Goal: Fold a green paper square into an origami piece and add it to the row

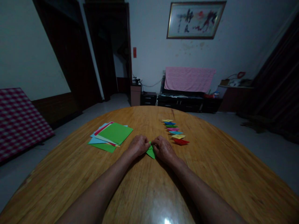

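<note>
A small green folded paper [151,152] lies between my hands near the middle of the round wooden table [144,193]. My left hand [139,145] pinches its upper left part, fingers curled. My right hand [163,149] grips the upper right part, with the fingertips close to those of the left. The fingers cover much of the upper portion, and a pointed end shows below them. To the right stands a row of several folded paper boats, the nearest a red paper boat [181,142] with a yellow paper boat [178,136] just behind it.
Left of my hands lies a loose stack of coloured paper sheets [116,133], green on top. Beyond the table are a low black cabinet [179,102] and a pink cloth [189,79]. A red checked cloth [21,124] is at far left.
</note>
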The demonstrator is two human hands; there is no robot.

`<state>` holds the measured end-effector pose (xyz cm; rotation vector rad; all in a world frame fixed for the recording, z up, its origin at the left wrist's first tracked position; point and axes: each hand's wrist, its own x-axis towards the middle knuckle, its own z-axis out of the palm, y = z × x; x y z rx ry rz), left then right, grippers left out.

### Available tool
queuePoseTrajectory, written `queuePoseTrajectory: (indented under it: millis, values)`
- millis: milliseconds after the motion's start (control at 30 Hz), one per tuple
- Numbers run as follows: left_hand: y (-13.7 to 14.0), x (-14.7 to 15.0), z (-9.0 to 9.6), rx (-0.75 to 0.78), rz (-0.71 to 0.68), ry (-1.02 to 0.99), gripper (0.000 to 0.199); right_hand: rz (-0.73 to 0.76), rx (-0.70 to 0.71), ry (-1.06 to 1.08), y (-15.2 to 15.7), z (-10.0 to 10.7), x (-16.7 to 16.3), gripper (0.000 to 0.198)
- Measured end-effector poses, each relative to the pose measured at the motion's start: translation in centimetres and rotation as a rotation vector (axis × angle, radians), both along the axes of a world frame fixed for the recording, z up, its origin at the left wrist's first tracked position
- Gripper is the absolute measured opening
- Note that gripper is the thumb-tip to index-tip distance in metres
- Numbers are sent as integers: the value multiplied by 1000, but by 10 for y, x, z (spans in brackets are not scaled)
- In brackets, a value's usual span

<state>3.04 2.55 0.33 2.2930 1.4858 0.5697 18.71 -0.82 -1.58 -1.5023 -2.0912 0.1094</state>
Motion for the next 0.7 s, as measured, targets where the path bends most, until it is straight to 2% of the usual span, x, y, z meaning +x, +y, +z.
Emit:
queuePoseTrajectory:
  millis: [333,500,700]
  values:
    - [2,-11,-7,174,-218,194,25,0,26,-2,2,-4,4,19]
    - [4,-19,-16,266,-298,114,27,4,63,5,3,-8,11,19]
    - [6,-23,-19,264,-336,47,29,20,68,28,3,-10,13,21]
